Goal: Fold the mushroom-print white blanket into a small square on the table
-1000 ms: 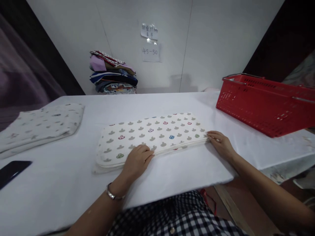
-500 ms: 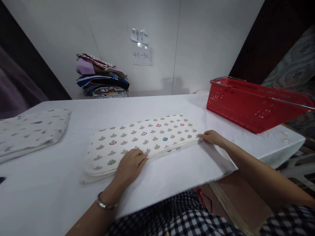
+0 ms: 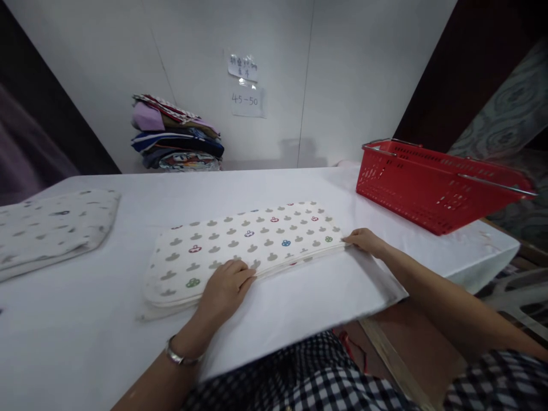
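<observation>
A folded cream cloth with small grey and coloured motifs (image 3: 240, 245) lies flat in the middle of the white table (image 3: 299, 188). My left hand (image 3: 225, 288) rests on its near edge with the fingers curled over the fold, gripping it. My right hand (image 3: 363, 241) pinches the cloth's near right corner. A metal bracelet sits on my left wrist.
A second folded patterned cloth (image 3: 51, 225) lies at the far left. A stack of folded coloured fabrics (image 3: 175, 134) stands against the back wall. A red plastic basket (image 3: 432, 182) sits on the table's right end. The table's near right corner drops off beside my right arm.
The view has swung to the right, so the dark phone at the left edge has left the frame. Both hands stay on the cloth's near edge and corner.
</observation>
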{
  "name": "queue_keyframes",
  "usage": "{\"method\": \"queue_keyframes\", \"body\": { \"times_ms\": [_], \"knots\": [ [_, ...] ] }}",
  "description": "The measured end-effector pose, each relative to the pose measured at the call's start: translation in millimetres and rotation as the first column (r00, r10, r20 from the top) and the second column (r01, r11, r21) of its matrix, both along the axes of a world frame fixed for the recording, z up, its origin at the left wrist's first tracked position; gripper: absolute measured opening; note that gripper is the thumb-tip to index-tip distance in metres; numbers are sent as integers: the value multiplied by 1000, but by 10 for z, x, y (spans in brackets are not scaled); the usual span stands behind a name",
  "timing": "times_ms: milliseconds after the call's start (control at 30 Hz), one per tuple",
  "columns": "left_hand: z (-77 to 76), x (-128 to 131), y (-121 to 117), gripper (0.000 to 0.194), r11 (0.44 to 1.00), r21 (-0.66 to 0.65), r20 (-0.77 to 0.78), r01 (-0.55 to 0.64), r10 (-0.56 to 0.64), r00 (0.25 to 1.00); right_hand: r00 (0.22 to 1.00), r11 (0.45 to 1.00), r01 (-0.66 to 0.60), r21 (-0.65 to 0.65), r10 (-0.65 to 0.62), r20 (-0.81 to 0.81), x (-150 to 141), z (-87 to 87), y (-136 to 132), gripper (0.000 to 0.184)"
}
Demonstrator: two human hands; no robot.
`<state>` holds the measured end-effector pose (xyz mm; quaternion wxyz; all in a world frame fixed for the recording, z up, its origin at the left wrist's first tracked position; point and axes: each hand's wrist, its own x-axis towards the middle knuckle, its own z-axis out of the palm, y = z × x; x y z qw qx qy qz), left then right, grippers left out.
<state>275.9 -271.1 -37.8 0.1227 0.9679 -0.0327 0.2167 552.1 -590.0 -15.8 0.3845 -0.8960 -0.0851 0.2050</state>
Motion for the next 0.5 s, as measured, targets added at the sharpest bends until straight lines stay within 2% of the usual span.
{"method": "queue_keyframes", "body": {
  "times_ms": [233,300,367,433,500],
  "knots": [
    [3,-3,-16,19,999,-40,-11,3,-4,1000,998,998,-38,-48,40,42,-44,16,25,43],
    [22,-20,-42,19,999,-40,-34,-1,0,999,992,987,-99,-126,108,59,-12,-7,-39,46],
    [45,-45,-77,18,999,-40,-58,-11,9,998,974,949,-160,-272,197,115,69,-68,-141,46],
    [62,-69,-110,17,999,-40,-70,-28,26,997,922,892,-170,-419,295,253,189,-167,-224,46],
    [66,-84,-128,18,998,-42,-76,-36,33,997,791,882,-182,-435,394,468,282,-279,-211,55]
  ]
}}
